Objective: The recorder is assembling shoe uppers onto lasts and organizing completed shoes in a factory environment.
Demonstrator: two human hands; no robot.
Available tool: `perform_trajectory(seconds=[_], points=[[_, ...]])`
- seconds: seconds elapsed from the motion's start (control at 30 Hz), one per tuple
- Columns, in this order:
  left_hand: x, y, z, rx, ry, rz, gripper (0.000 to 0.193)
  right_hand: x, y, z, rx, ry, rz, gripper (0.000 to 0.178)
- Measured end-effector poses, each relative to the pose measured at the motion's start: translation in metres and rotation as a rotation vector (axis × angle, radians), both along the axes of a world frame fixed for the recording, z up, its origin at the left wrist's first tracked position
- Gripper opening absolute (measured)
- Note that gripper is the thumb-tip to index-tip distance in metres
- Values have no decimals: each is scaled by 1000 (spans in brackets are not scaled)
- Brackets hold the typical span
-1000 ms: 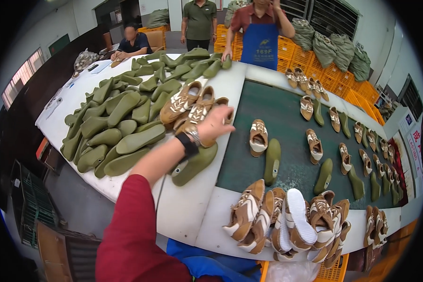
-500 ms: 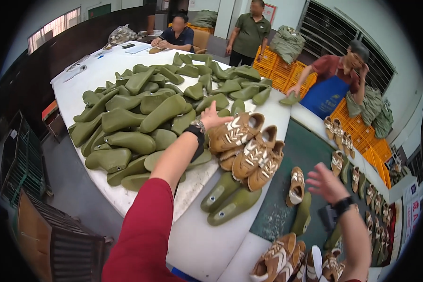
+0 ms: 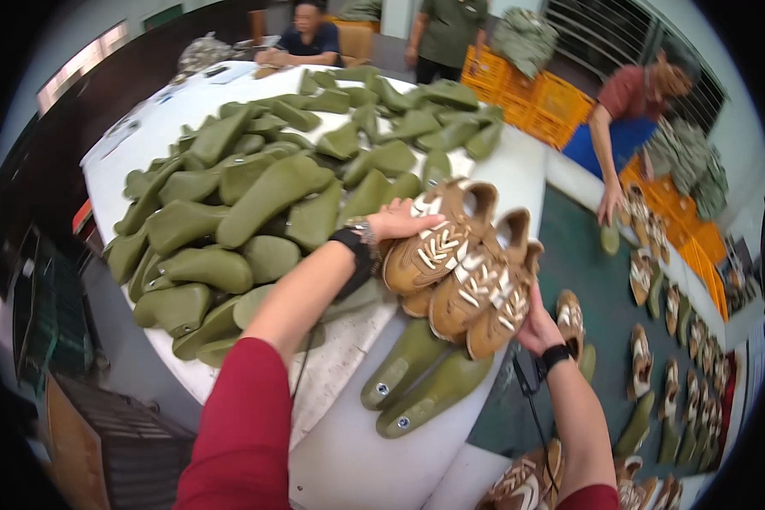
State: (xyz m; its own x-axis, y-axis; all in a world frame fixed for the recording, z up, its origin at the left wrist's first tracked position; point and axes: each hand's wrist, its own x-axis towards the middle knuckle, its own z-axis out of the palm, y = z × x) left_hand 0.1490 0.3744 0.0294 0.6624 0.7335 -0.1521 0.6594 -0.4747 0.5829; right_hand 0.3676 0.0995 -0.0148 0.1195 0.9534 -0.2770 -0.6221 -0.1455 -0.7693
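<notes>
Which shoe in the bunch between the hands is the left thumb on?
The leftmost upper brown shoe: the left hand has its thumb over it. The other upper shoes sit to its right, nearer the right hand.

Dk red sleeves (image 3: 240, 421), blk wristbands (image 3: 556, 355) L+R, L-wrist bracelet (image 3: 362, 228), bare hands (image 3: 397, 221)

Downward fisheye view, head-worn

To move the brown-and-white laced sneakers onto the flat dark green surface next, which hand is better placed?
Probably the right hand: it is at the right of the sneakers, nearer the green surface. The left hand is on their left side, beside the olive foot-shaped lasts.
</notes>
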Motion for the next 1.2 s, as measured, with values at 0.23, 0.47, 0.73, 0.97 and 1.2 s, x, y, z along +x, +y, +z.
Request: perform_trajectory(seconds=[0.23,0.47,0.73,0.97,1.2], points=[[1,-60,43,-549,-435,-193,81,2,1,-8,-59,85,-175,46],[8,-100,47,-761,-603,-55,76,-1,-31,7,-84,59,-207,37],[-17,-182,188,-391,-800,-289,87,-16,-121,181,254,-297,-108,35],[-84,-299,227,-56,-827,-665,75,-81,-273,269,297,-968,-3,55],[-117,-362,112,56,-544,-859,74,-103,-356,150,323,-1090,-30,66]])
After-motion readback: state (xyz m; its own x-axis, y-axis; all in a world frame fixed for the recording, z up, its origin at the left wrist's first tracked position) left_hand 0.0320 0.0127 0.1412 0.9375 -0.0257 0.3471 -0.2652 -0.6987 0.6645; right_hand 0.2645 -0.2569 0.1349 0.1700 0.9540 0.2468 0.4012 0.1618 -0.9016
